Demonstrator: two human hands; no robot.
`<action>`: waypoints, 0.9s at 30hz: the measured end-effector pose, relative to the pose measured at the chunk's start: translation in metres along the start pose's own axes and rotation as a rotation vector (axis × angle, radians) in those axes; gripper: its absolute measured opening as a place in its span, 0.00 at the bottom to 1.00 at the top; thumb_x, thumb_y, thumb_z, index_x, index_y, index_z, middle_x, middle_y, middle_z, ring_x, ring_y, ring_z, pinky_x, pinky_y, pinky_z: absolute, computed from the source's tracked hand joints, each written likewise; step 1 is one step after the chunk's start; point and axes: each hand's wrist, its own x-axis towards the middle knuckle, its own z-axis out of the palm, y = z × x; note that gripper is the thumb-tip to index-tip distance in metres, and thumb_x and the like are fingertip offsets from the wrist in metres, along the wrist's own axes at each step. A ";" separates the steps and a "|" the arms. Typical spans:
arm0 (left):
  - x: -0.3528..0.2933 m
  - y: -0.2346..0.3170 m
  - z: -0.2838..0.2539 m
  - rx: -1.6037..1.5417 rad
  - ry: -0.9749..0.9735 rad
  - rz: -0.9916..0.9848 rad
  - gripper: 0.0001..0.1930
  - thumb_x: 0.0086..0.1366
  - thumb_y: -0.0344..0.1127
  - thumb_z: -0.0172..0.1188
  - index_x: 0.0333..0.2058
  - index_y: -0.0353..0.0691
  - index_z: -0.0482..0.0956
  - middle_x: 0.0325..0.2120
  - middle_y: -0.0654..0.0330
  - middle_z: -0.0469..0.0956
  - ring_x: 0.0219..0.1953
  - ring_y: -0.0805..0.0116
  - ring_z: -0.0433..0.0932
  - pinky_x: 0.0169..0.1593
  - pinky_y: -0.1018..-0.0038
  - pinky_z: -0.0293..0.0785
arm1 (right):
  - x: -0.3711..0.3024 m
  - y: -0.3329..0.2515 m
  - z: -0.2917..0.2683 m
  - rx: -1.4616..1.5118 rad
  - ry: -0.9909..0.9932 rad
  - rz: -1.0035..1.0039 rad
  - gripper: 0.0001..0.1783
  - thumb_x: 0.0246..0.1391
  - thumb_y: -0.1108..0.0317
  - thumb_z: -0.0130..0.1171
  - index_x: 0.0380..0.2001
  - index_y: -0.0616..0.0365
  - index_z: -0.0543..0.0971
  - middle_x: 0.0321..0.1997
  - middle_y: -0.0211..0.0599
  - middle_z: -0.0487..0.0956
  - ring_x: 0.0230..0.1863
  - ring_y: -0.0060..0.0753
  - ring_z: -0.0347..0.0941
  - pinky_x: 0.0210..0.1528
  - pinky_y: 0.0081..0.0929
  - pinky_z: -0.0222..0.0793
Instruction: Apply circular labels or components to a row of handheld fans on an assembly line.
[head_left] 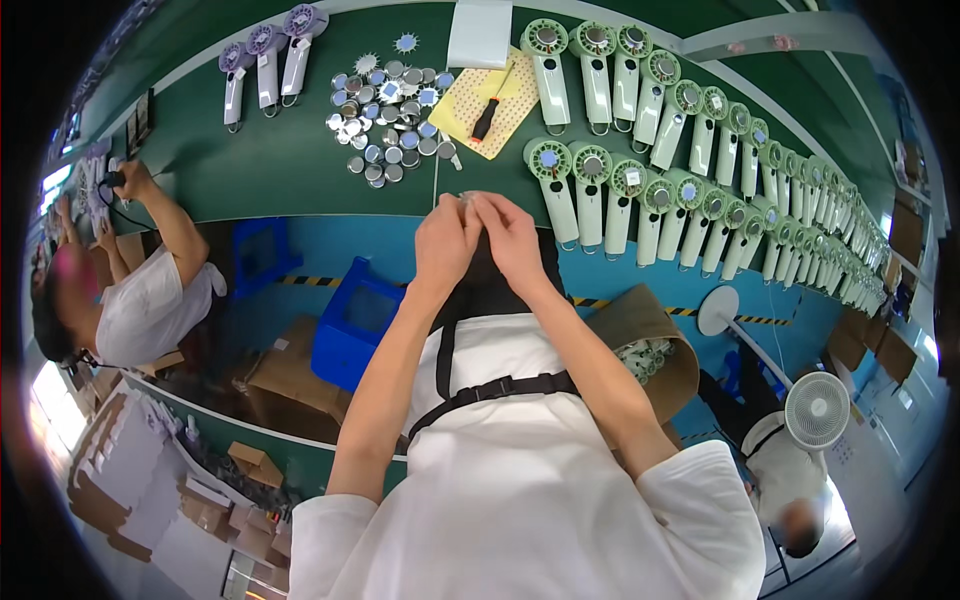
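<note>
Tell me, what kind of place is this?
Probably a factory assembly line. Rows of green handheld fans lie on a long green workbench, beside a pile of small round metal parts and a screwdriver.

A long dark green surface (280, 160) is covered with rows of pale green handheld fans (640, 120), three lilac handheld fans (265, 62), a heap of small round metal discs (390, 110), and a black-handled screwdriver (488, 115) on a yellow perforated mat (515, 110).

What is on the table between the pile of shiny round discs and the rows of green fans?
In the head view, a yellow mat lies between the discs and the green fans, with a black-and-red screwdriver resting on it.
</note>
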 end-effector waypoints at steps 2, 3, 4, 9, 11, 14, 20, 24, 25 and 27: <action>-0.002 0.009 -0.002 -0.015 -0.025 0.027 0.12 0.69 0.38 0.53 0.31 0.35 0.68 0.22 0.47 0.76 0.26 0.45 0.77 0.30 0.56 0.71 | -0.006 -0.008 -0.011 -0.001 0.025 -0.004 0.15 0.66 0.64 0.52 0.44 0.66 0.79 0.38 0.32 0.82 0.37 0.18 0.75 0.44 0.18 0.70; -0.004 0.015 -0.001 -0.038 -0.049 0.057 0.12 0.70 0.38 0.51 0.32 0.34 0.69 0.23 0.47 0.76 0.27 0.45 0.77 0.30 0.57 0.71 | -0.007 -0.004 -0.022 0.096 0.039 0.084 0.17 0.67 0.63 0.49 0.43 0.67 0.79 0.38 0.35 0.82 0.37 0.20 0.77 0.42 0.20 0.71; -0.004 0.023 -0.001 -0.039 -0.048 0.058 0.12 0.70 0.38 0.51 0.32 0.34 0.69 0.23 0.47 0.76 0.27 0.45 0.77 0.30 0.57 0.71 | -0.008 -0.013 -0.030 0.169 0.053 0.113 0.17 0.68 0.63 0.48 0.43 0.68 0.79 0.38 0.36 0.82 0.37 0.23 0.78 0.42 0.21 0.72; -0.002 0.058 0.015 -0.427 -0.165 -0.190 0.14 0.73 0.41 0.48 0.40 0.34 0.74 0.25 0.50 0.78 0.26 0.59 0.76 0.33 0.68 0.71 | -0.017 -0.036 -0.075 0.308 0.108 0.207 0.19 0.68 0.61 0.47 0.44 0.68 0.78 0.38 0.39 0.82 0.38 0.30 0.81 0.42 0.24 0.74; -0.001 0.072 0.028 -0.487 -0.268 -0.240 0.14 0.73 0.41 0.49 0.39 0.34 0.74 0.24 0.54 0.76 0.26 0.65 0.73 0.32 0.71 0.69 | -0.021 -0.035 -0.094 0.319 0.115 0.211 0.18 0.68 0.61 0.49 0.44 0.67 0.79 0.37 0.37 0.81 0.36 0.28 0.80 0.42 0.24 0.74; -0.007 0.098 0.053 -0.592 -0.362 -0.233 0.15 0.72 0.42 0.51 0.39 0.34 0.74 0.21 0.64 0.70 0.25 0.77 0.64 0.30 0.76 0.64 | -0.026 -0.032 -0.129 0.320 0.133 0.211 0.18 0.67 0.60 0.51 0.43 0.65 0.80 0.34 0.34 0.80 0.30 0.22 0.75 0.39 0.23 0.73; -0.009 0.137 0.115 -0.619 -0.440 -0.327 0.14 0.71 0.42 0.51 0.38 0.34 0.75 0.19 0.66 0.68 0.23 0.79 0.62 0.28 0.77 0.61 | -0.039 -0.044 -0.219 0.182 0.130 0.136 0.16 0.66 0.65 0.52 0.52 0.62 0.76 0.35 0.34 0.79 0.32 0.23 0.77 0.39 0.21 0.73; -0.008 0.168 0.150 -0.550 -0.533 -0.273 0.15 0.72 0.42 0.49 0.37 0.34 0.74 0.18 0.67 0.65 0.22 0.78 0.61 0.27 0.77 0.59 | -0.050 -0.041 -0.277 -0.026 0.074 -0.005 0.18 0.63 0.71 0.55 0.55 0.60 0.73 0.38 0.32 0.79 0.34 0.22 0.76 0.40 0.21 0.71; -0.007 0.176 0.159 -0.545 -0.547 -0.275 0.15 0.73 0.42 0.49 0.37 0.33 0.74 0.18 0.67 0.65 0.22 0.78 0.60 0.27 0.77 0.58 | -0.052 -0.043 -0.289 -0.054 0.073 -0.011 0.18 0.62 0.72 0.55 0.55 0.60 0.73 0.38 0.32 0.79 0.34 0.22 0.76 0.40 0.22 0.71; -0.007 0.188 0.174 -0.566 -0.583 -0.242 0.16 0.73 0.43 0.48 0.36 0.33 0.73 0.17 0.67 0.63 0.22 0.78 0.60 0.27 0.76 0.59 | -0.055 -0.045 -0.309 -0.127 0.081 -0.023 0.22 0.58 0.72 0.60 0.55 0.60 0.73 0.38 0.32 0.79 0.34 0.23 0.75 0.41 0.23 0.71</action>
